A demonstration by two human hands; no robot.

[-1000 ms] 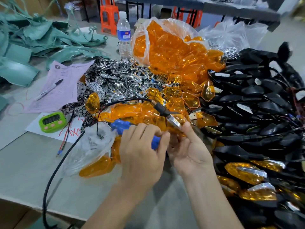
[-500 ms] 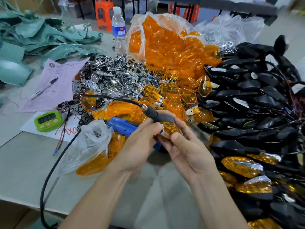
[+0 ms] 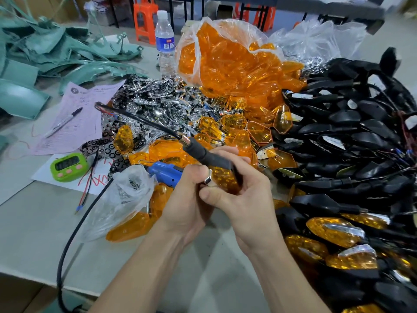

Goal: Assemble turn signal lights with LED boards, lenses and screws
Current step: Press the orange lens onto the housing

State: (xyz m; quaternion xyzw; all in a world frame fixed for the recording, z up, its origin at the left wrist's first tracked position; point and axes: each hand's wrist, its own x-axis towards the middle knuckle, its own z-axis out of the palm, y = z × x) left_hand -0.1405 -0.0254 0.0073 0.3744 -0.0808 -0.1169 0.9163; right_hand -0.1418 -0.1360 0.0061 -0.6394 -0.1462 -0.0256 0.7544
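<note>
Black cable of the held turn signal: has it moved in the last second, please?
Yes. The black cable swung left, its end now reaching the purple paper sheet.

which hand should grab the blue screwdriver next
Left, probably: the left hand sits right beside the blue screwdriver, while the right hand grips the turn signal light.

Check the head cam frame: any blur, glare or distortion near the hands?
Head view: soft, even light; left hand, right hand and the turn signal light are sharp enough; glare on the lens bag and chrome parts; wide-angle bending and blur at the edges.
</note>
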